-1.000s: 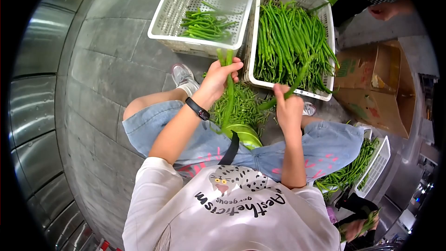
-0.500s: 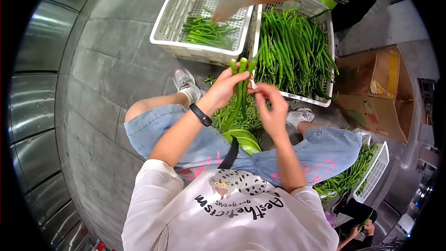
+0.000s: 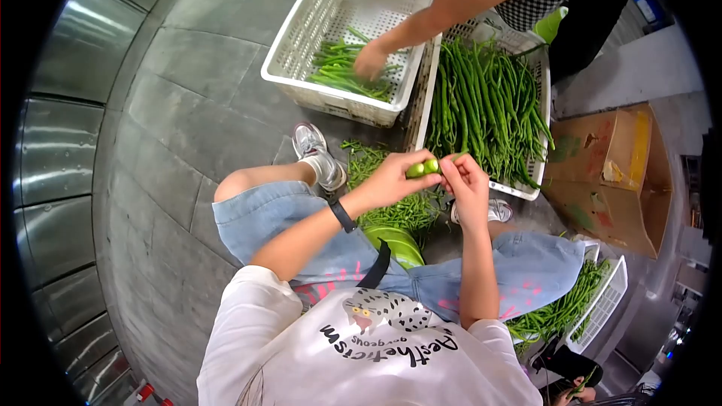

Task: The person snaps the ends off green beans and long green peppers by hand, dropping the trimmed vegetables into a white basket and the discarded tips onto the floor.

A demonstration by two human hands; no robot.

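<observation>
My left hand (image 3: pixel 392 183) is closed around several long green chili peppers (image 3: pixel 423 168), their blunt cut-looking ends pointing toward my right hand. With its fingers pinched together, my right hand (image 3: pixel 466 180) meets those ends; what sits in the pinch is mostly hidden, though a bit of green shows beside the fingertips. Below both hands lies a heap of thin green stems (image 3: pixel 402 212) between my feet, by a bright green rounded object (image 3: pixel 397 243) at my knees.
A co-worker's hand (image 3: pixel 370 60) reaches into a white crate (image 3: pixel 280 68) holding some peppers. Another white crate (image 3: pixel 517 189) is piled with long peppers. A cardboard box (image 3: pixel 602 180) stands at right. Behind my knee is a white basket (image 3: pixel 613 293) of greens, near another person's hands (image 3: pixel 583 393).
My hands have come lower and closer together, and the peppers have tipped from upright to pointing right. A white piece at my right fingers no longer shows. The co-worker's arms have shifted over the crate.
</observation>
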